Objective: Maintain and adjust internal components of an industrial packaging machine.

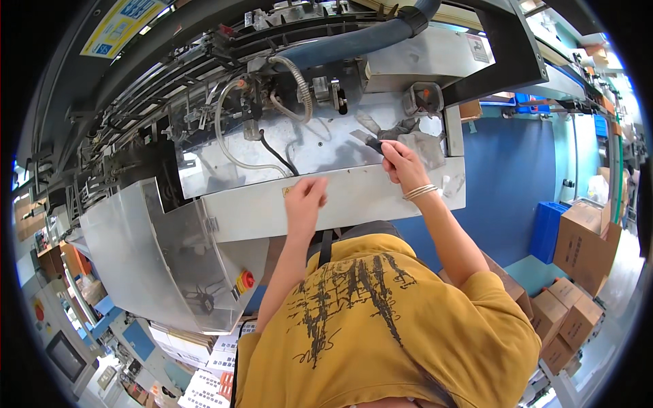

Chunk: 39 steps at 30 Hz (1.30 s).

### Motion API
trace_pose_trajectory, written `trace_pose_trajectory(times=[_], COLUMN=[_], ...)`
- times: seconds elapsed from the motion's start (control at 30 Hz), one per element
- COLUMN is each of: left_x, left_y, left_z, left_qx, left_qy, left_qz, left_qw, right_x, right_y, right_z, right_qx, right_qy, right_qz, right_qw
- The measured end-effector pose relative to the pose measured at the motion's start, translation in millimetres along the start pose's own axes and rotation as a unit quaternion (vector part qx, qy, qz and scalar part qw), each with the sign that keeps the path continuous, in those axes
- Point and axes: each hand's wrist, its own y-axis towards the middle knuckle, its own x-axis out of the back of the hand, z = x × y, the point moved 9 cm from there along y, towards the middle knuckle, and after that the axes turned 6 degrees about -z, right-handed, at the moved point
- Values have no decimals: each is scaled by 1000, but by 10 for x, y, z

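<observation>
My right hand (406, 165) is closed round the black handle of a small scraper (360, 138). Its flat metal blade points left, over the shiny metal bed (218, 153) of a machine. Just beyond the blade, a second flat metal piece (368, 124) lies beside a crumpled grey rag (403, 129). My left hand (304, 202) hovers at the bed's light front edge (381, 190), with its fingers curled in. Whether anything is inside those fingers is hidden. A clear plastic container (422, 100) stands at the back right of the bed.
Clear hoses (221, 129) and a black cable (279, 155) run across the bed. A thick blue hose (354, 45) passes above. At left stands a translucent guard (129, 245), with a red knob (246, 280) near it. Cardboard boxes (568, 316) are stacked at lower right.
</observation>
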Motion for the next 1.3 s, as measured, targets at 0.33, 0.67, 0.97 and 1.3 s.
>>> trace_pose_trajectory(times=[0.33, 0.67, 0.97, 1.3], left_x=[2595, 1811, 378, -818], left_y=[-1007, 256, 1720, 3324], left_z=[1176, -1046, -2570, -1921], left_qx=[104, -229, -313, -288], left_qy=[670, 378, 341, 705], left_qz=[-196, -262, 13, 226], left_qw=[708, 858, 886, 607], right_x=[606, 365, 502, 628], right_y=[224, 357, 418, 322], right_z=[-547, -733, -629, -567], right_qx=[-66, -38, -18, -21], right_qy=[-55, -158, -124, -121], right_qz=[-59, 12, -44, -67], right_qw=[995, 987, 991, 990])
